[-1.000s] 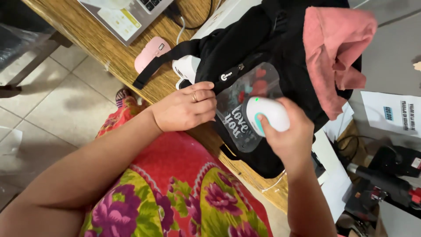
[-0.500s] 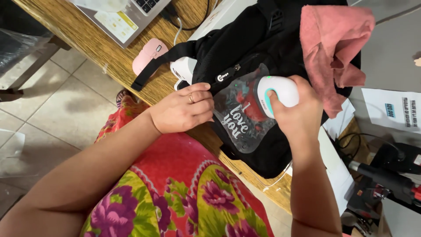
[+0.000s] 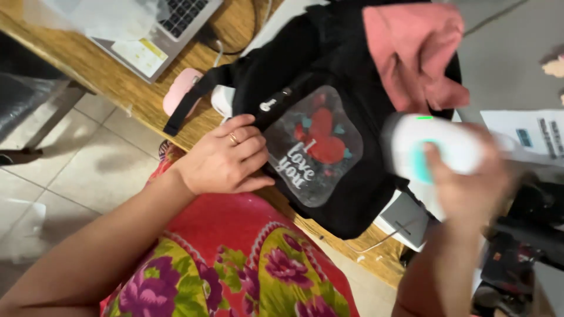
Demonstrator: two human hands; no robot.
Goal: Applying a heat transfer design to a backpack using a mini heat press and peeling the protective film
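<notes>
While motion blurs it, the right hand (image 3: 470,188) grips a white handheld device (image 3: 432,147), fingers clamped around it. Left hand (image 3: 226,158) presses the black garment (image 3: 352,194), fingers together.

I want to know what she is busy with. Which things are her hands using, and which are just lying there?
In use:
- black garment with a clear printed film on it, pressed by the left hand
- white hand-held device, gripped by the right hand, blurred

Lying about:
- pink cloth
- laptop
- pink mouse
- papers
- wooden table
</notes>
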